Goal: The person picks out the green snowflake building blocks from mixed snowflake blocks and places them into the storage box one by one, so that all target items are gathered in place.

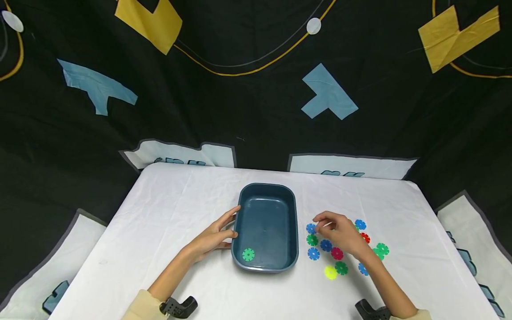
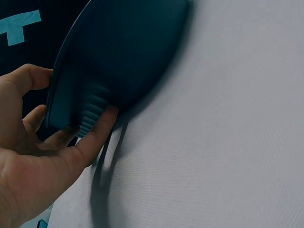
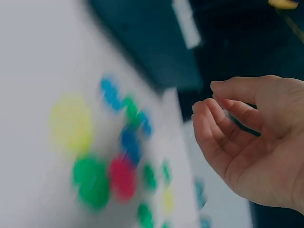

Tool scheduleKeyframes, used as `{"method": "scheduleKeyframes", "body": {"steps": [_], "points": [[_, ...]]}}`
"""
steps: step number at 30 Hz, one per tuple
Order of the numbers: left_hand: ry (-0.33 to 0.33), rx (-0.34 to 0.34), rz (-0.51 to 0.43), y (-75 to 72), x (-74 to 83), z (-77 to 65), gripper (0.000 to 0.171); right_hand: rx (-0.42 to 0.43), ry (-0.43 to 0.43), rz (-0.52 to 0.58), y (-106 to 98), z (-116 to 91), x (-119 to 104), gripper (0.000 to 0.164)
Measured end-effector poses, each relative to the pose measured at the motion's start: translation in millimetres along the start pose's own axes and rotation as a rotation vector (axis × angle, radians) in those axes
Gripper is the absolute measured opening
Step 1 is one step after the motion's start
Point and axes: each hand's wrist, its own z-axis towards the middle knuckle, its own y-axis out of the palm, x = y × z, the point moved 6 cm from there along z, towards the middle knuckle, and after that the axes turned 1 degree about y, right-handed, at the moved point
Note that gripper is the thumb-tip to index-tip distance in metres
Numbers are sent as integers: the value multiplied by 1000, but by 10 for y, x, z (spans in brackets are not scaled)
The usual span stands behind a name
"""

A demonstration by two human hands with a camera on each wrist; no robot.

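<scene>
A dark blue-green plastic basin (image 1: pixel 265 231) stands on the white table, with one green notched disc (image 1: pixel 248 254) inside near its front left corner. My left hand (image 1: pixel 214 235) holds the basin's left side. In the left wrist view its digits are at the rim and against the ribbed outer wall. My right hand (image 1: pixel 338 231) hovers over loose discs right of the basin, fingers loosely bent. No disc shows between its thumb and fingertips in the right wrist view. Around it lie a blue disc (image 1: pixel 314 254), a yellow disc (image 1: pixel 330 272), a crimson disc (image 1: pixel 337 253) and several others.
A white cloth (image 1: pixel 192 191) covers the table. Behind it hangs a black curtain (image 1: pixel 248 115) with yellow and blue shapes. Further right, green discs (image 1: pixel 382 250) lie overlapping beside my right forearm. A black wrist device (image 1: pixel 178 306) sits on my left wrist.
</scene>
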Motion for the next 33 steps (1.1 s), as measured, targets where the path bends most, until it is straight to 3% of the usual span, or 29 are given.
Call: {"method": "scheduleKeyframes", "body": {"steps": [5, 10, 16, 24, 33], "points": [[5, -5, -1, 12, -3, 16, 79, 23, 73, -19, -169, -71, 480, 24], [7, -9, 3, 3, -22, 14, 79, 21, 121, -73, -211, -128, 713, 32], [11, -9, 6, -4, -20, 14, 80, 39, 120, -129, -181, -106, 790, 36], [19, -22, -1, 2, -10, 7, 79, 70, 77, -158, -152, -61, 804, 29], [13, -2, 12, 5, -22, 20, 79, 83, 111, -156, -144, -24, 807, 25]]}}
